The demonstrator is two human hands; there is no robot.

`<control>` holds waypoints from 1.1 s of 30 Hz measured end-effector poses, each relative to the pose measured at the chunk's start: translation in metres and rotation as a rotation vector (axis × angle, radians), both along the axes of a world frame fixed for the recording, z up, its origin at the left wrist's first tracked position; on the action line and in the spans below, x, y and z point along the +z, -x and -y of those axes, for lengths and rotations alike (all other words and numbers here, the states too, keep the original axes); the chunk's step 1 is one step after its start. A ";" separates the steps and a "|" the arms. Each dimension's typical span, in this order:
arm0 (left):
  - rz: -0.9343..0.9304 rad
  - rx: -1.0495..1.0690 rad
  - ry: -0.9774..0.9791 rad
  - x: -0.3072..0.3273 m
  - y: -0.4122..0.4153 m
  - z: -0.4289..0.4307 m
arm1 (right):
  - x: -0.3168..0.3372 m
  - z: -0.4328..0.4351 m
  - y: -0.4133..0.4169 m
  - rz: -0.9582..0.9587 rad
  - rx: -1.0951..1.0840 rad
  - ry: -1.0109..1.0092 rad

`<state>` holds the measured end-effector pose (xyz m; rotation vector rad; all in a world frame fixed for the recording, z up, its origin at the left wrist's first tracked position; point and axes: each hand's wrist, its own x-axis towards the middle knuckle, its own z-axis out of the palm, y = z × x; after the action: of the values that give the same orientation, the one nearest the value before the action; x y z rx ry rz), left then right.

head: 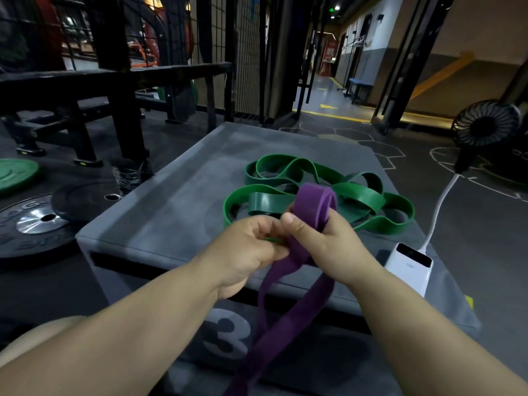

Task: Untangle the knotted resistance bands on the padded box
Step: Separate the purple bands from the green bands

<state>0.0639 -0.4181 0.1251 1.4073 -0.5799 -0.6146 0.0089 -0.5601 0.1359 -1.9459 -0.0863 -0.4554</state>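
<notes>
Both hands, left (248, 250) and right (323, 238), clamped one flat purple rubber band (285, 304) above the grey padded box (171, 201); one green looped rubber band (317, 192) lay coiled on its top, one white power bank (410, 267) at its right edge.

To your right, a white power bank (409, 268) lies flat, with a white cable (438, 210) running from it up to a black fan (485, 122) standing on the floor. To your left, a green weight plate (15, 174) and black weight plates (34, 224) lie flat on the dark floor, near a black metal rack (114, 81). Ahead, a wire mesh partition (245, 52) stands beside a lit corridor with yellow floor lines (334, 114).
</notes>
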 end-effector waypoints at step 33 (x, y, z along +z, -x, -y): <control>0.317 -0.173 -0.071 0.032 -0.010 -0.032 | 0.000 0.025 0.007 -0.268 0.007 -0.092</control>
<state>0.0737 -0.3865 0.1567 1.5447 -0.9474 -0.5562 0.0016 -0.5855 0.1363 -1.8983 0.0991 -0.1874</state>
